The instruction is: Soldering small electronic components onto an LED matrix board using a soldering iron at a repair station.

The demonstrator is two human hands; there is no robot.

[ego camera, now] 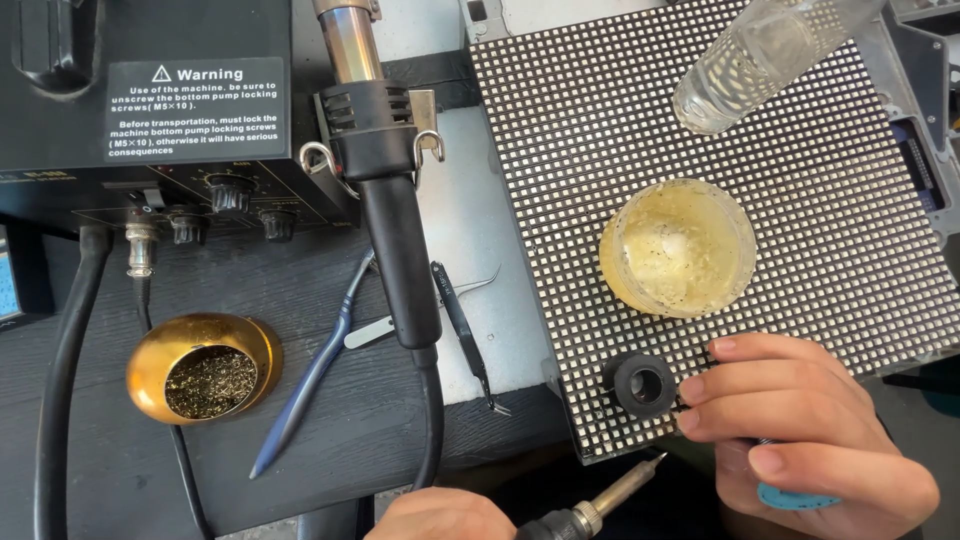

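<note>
Left hand fingers clamped on soldering iron, stiff, likely hot-tipped, best gripped by its handle; right hand fingers curled together beside black ring on LED panel.

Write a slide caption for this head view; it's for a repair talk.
Left hand holds a soldering iron near a dotted panel; right hand rests beside a black ring.
</note>
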